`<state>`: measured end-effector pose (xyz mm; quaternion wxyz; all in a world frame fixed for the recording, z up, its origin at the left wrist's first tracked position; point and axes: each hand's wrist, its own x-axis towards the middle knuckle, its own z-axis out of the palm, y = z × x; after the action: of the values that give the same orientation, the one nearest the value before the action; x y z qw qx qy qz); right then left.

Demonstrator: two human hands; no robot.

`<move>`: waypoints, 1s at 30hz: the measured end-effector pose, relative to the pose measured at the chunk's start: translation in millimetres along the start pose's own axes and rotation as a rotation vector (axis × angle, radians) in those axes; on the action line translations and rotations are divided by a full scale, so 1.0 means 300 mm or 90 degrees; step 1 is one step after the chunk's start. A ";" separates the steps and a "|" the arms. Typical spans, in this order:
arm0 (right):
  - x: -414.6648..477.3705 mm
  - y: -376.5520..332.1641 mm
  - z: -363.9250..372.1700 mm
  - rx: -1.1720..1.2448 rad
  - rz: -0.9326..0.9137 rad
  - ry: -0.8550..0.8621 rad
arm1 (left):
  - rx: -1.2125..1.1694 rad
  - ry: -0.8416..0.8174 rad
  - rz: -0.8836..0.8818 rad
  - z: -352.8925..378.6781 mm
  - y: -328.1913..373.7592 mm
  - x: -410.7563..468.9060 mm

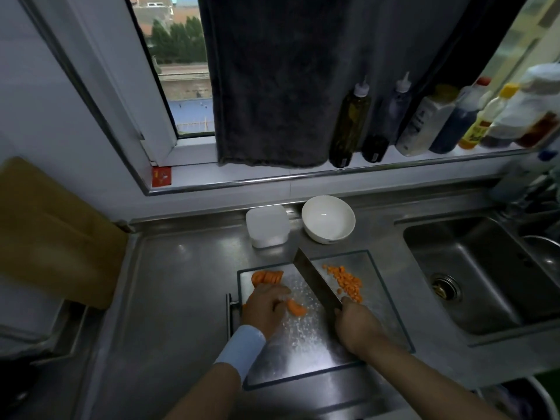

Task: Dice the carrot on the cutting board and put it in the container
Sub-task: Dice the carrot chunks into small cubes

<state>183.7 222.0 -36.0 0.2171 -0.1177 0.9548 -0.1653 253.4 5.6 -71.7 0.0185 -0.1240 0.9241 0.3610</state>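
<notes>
Currently working at the steel counter (pixel 181 283), with the cutting board (pixel 378 313) lying at its front edge, close to the body for an easy downward chop. Leaving the lidded plastic container (pixel 266 225) and the white bowl (pixel 328 219) just behind the cutting board, within reach for the transfer; judging the container as not yet filled, its lid seemingly on. Gripping the cleaver (pixel 315 280) by its handle in the right hand (pixel 357 325), fingers curled round it, the blade angling across the middle of the cutting board and splitting it into two zones. Pressing down with the left hand (pixel 263 307) on the left half of the cutting board, fingertips bunched on a few carrot slices (pixel 295 307) to stop them sliding under the blade. Parking the uncut stack of slices (pixel 266 277) at the far left corner of the cutting board, out of the blade's path. Heaping the dice (pixel 347 281) on the right half of the cutting board, beyond the cleaver, probably for scooping up on the flat blade. Judging the dicing as roughly half done.
</notes>
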 end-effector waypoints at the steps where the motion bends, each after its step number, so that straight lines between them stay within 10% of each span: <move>1: 0.003 0.003 -0.004 -0.001 -0.008 -0.002 | 0.010 0.029 -0.016 -0.010 -0.001 -0.003; 13: 0.027 0.039 -0.037 0.014 -0.075 -0.050 | 0.260 0.012 -0.003 -0.042 0.007 -0.063; 30: 0.043 0.054 -0.058 0.017 -0.096 -0.080 | 0.126 -0.047 -0.137 0.034 0.127 0.009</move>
<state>162.1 237.7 -31.9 0.2651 -0.1964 0.9254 -0.1864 240.9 38.9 -54.2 0.1031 -0.2068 0.9351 0.2685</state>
